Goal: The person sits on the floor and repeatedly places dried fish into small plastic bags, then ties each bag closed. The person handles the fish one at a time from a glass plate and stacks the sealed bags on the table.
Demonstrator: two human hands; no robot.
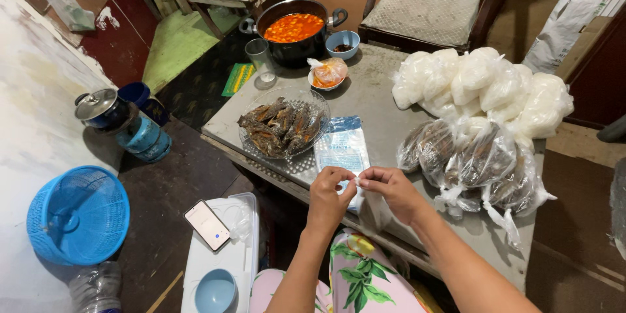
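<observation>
Low grey table (378,101), dark floor; left hand (328,193) and right hand (391,190) pinch thin clear plastic bag (373,212), hanging downward off table edge.

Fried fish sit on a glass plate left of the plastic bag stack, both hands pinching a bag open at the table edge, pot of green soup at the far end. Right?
Not quite. The head view shows the pot holds orange-red soup, not green. The rest stands: fried fish on the glass plate, left of the bag stack, left hand and right hand pinching a bag.

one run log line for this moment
left hand: pinching thin clear plastic bag | right hand: pinching same bag | stack of plastic bags just beyond hands | plate of fried fish behind it
</observation>
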